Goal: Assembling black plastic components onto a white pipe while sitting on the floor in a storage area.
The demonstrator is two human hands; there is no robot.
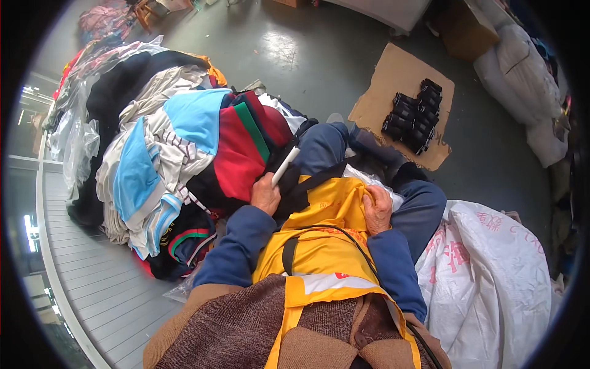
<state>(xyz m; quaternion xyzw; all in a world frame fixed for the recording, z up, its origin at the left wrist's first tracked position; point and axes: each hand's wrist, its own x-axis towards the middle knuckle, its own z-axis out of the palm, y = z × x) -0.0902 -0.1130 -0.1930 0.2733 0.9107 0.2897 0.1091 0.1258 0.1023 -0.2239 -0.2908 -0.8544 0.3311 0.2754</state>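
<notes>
The left hand (265, 194) is closed around a slim white rod (286, 165), beside the multicoloured fabric heap (198, 123) at left. The right hand (377, 210), half curled, touches the yellow cloth apron (329, 200); its grip I cannot tell.

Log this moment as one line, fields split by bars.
Left hand: holding white rod | Right hand: touching yellow apron | Left: heaped garments | Ahead right: black items on cardboard | Right: white sack

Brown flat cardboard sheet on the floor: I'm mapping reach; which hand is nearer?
Right. The right hand, on yellow cloth, is below the cardboard sheet in view; the left hand, holding a white stick, is farther left.
</notes>
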